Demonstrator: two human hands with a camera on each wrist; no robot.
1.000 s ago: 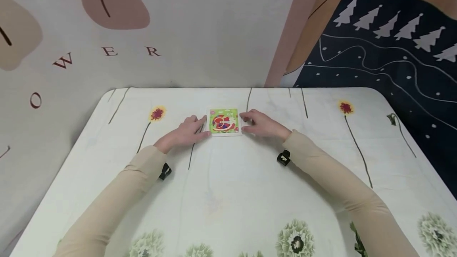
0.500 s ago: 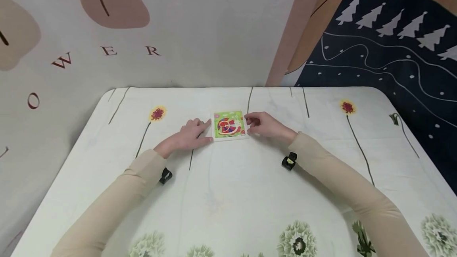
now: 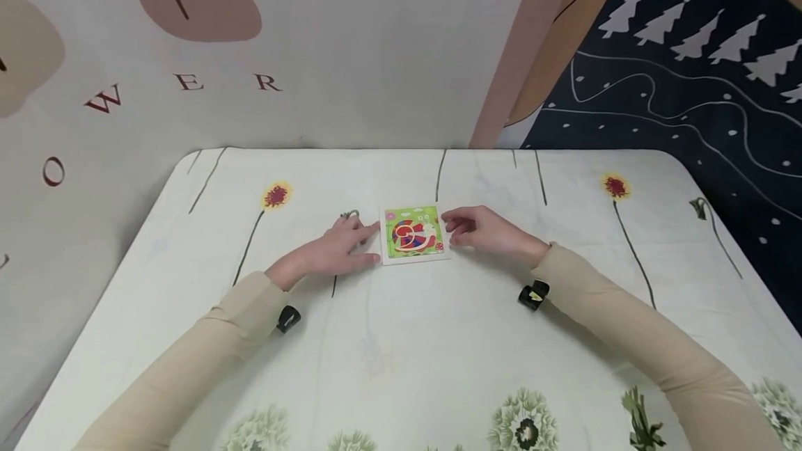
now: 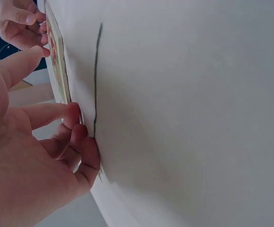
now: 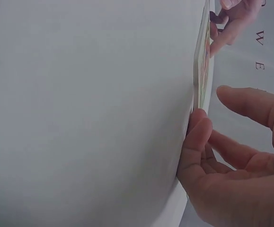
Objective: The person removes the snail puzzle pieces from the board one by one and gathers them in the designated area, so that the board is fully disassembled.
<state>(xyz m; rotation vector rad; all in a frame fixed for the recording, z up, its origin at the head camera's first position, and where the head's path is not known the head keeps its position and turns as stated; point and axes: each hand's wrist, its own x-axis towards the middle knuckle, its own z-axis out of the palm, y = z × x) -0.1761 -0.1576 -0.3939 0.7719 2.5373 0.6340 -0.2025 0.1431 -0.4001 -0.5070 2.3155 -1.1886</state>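
A thin square puzzle board point(image 3: 415, 235) with a white border lies flat on the table, its green, red and blue picture facing up. The picture looks like a snail. My left hand point(image 3: 335, 248) touches the board's left edge with index finger and thumb stretched out; its other fingers are bent against the cloth. At the opposite edge is my right hand point(image 3: 491, 234), fingers loosely bent. In the right wrist view, fingertips point(image 5: 199, 116) of that hand meet the board's edge, while another digit stands apart from it.
A white cloth point(image 3: 401, 339) printed with flowers covers the table. Behind it hangs a pale printed backdrop point(image 3: 376, 54), with a dark tree-patterned cloth point(image 3: 677, 96) at the right. Black wrist devices point(image 3: 534, 295) sit below both sleeves.
The puzzle board has slid to the right and nearer to me, turning slightly. Both hands have travelled with it, staying at its two sides.
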